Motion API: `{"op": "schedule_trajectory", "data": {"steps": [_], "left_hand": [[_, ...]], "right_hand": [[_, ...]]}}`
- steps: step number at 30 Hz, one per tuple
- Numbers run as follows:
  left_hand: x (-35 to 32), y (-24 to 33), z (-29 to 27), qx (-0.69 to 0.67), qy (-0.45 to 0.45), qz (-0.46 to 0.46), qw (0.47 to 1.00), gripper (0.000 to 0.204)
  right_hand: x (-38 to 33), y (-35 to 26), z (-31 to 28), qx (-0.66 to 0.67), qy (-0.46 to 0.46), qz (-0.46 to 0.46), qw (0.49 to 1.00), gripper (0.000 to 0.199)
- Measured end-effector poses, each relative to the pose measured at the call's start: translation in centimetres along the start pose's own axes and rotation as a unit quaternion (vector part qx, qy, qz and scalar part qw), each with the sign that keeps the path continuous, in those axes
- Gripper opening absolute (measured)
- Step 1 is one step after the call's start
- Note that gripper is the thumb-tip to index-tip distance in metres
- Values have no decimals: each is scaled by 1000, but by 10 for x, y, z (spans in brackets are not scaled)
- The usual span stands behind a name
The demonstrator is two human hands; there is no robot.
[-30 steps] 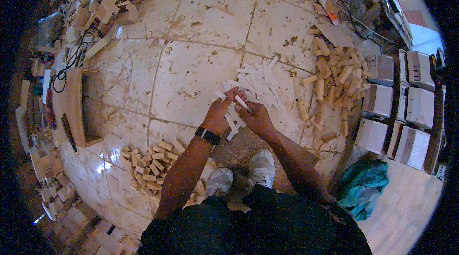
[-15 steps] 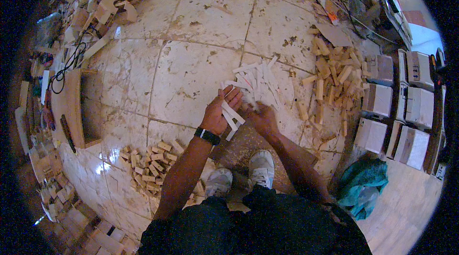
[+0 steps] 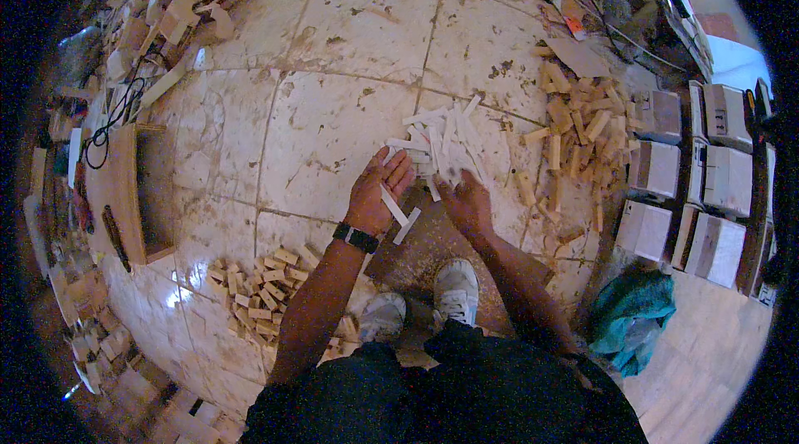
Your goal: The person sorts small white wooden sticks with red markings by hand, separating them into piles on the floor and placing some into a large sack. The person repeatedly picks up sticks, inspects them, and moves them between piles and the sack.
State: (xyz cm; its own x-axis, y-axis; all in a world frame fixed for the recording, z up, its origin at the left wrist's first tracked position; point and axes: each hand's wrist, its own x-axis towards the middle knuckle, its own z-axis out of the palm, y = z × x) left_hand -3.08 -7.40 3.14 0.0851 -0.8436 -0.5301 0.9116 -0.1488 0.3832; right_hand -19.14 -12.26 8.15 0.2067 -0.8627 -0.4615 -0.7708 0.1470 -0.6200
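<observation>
Bright, sharp centre; glare on tiles; dark, warped fisheye rim.

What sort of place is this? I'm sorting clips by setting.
Probably a small woodworking workshop: piles of cut wood blocks on the tiled floor, white strips by the hands, and small wooden boxes in rows.

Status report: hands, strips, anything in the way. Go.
Left hand shut on white strips. Right hand down at the strip pile, grip hidden. Wood blocks beside the pile to the right, not on it.
</observation>
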Motion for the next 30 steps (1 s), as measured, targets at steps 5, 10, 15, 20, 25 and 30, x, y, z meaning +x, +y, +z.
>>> {"op": "schedule_trajectory", "data": {"steps": [5, 10, 15, 20, 25, 30], "left_hand": [[-7, -16, 6, 158, -73, 80, 981, 52], [-29, -27, -19, 653, -15, 104, 750, 41], [-52, -73, -58, 847, -27, 310, 431, 30], [-20, -65, -48, 898, -136, 252, 333, 28], [-23, -38, 36, 797, -239, 403, 381, 53], [-84, -65, 126, 421, -367, -215, 801, 49]], "right_hand": [[-32, 17, 12, 110, -195, -46, 973, 44], [-27, 43, 13, 155, 79, 2, 985, 37], [-71, 64, -49, 88, 140, -5, 986, 39], [-148, 74, -83, 77, 249, 35, 965, 38], [-210, 72, -106, 46, 236, 107, 965, 44], [-200, 30, -81, 181, 225, -29, 957, 32]]}}
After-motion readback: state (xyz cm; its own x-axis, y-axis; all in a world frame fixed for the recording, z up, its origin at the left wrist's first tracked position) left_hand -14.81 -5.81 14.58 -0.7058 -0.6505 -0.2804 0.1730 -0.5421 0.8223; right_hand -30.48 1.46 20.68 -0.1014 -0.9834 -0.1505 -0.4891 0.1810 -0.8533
